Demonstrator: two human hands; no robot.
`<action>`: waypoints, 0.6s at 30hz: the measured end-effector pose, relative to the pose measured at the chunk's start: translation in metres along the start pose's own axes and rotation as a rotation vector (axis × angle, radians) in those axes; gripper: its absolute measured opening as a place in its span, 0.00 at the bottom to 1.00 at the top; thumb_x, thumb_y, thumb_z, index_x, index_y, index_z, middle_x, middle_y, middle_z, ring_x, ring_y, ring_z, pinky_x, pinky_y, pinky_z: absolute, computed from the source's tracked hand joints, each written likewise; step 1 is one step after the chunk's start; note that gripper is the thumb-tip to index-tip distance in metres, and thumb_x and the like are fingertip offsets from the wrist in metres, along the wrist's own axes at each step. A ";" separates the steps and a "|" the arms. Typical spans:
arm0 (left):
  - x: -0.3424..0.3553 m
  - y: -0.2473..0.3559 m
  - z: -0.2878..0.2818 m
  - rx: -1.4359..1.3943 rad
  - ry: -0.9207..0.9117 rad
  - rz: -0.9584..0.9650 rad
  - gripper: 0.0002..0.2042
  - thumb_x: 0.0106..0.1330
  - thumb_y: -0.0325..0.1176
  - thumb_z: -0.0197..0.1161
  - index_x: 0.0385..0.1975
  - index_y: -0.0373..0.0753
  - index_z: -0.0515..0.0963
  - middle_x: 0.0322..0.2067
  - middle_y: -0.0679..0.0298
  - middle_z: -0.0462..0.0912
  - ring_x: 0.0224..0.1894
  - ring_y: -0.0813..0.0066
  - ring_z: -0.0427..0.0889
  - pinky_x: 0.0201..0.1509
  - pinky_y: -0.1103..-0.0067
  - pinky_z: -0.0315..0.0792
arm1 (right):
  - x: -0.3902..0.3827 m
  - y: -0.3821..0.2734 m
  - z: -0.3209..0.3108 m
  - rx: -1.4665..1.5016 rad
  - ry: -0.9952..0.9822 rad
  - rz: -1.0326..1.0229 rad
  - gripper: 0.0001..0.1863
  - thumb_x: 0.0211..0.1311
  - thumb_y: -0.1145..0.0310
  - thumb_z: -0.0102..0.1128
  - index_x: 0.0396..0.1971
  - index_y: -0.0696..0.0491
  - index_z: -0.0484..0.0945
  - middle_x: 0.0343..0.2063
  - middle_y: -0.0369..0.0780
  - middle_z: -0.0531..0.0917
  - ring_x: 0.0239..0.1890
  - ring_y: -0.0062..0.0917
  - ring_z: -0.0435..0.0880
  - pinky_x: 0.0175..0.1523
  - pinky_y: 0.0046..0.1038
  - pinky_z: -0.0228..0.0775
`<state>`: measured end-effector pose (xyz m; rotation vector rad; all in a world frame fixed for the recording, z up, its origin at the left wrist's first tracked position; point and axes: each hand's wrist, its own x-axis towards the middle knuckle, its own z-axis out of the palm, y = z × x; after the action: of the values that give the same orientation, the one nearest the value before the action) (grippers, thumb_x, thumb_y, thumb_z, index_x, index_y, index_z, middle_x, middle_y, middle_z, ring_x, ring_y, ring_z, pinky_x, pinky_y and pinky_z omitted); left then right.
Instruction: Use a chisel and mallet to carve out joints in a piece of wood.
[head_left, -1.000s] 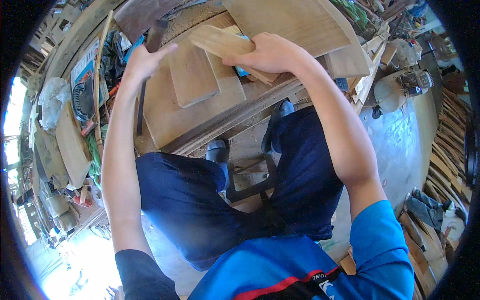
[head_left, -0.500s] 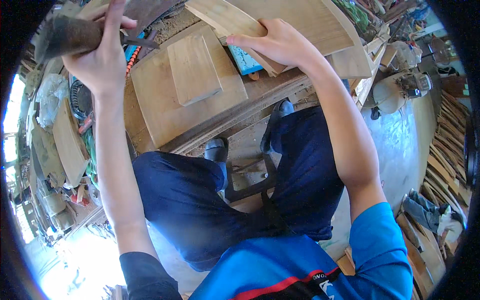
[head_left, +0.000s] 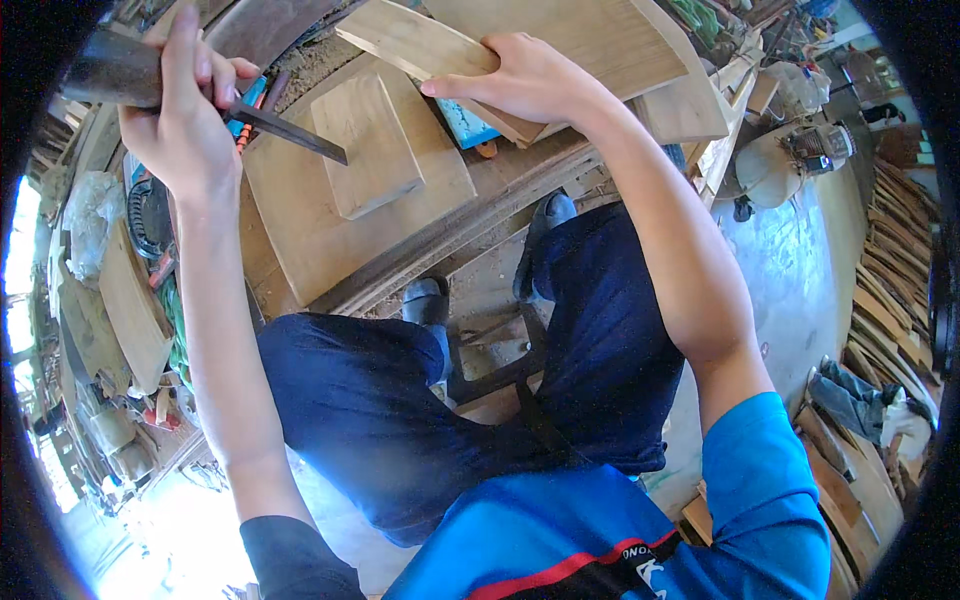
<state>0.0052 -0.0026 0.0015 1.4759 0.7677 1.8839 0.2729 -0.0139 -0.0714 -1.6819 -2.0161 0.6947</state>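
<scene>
My left hand [head_left: 190, 125] is closed round a chisel [head_left: 290, 130] with a thick dark handle. Its narrow metal blade points right, and the tip appears over a small wooden block [head_left: 368, 145]; whether they touch I cannot tell. The block lies on a wide thin board [head_left: 300, 215] on the bench. Across from it, my right hand [head_left: 515, 85] grips a long wooden piece [head_left: 415, 40], thumb along its near edge and fingers over the far side. Under that piece, a blue flat object [head_left: 465, 122] shows in part.
A large wooden panel [head_left: 590, 45] lies at the far right of the bench [head_left: 400, 262]. Clear plastic bags [head_left: 95, 215] and offcuts crowd the left side. My legs [head_left: 350, 380] straddle a low frame before the bench. Stacked wood strips [head_left: 890, 290] line the right.
The chisel has come down and to the right, so its blade now shows longer and crosses over the small block. My right hand keeps its grip on the wooden piece.
</scene>
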 end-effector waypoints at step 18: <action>0.021 -0.010 0.011 -0.001 0.238 -0.166 0.20 0.72 0.40 0.63 0.18 0.46 0.64 0.15 0.74 0.59 0.16 0.82 0.57 0.27 0.75 0.65 | 0.004 -0.008 -0.008 0.045 -0.062 -0.027 0.51 0.45 0.25 0.65 0.42 0.66 0.84 0.34 0.53 0.87 0.39 0.39 0.88 0.48 0.34 0.77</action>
<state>0.0127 0.0207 0.0093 1.1604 0.9680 1.9513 0.2713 -0.0104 -0.0599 -1.6239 -2.0457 0.7868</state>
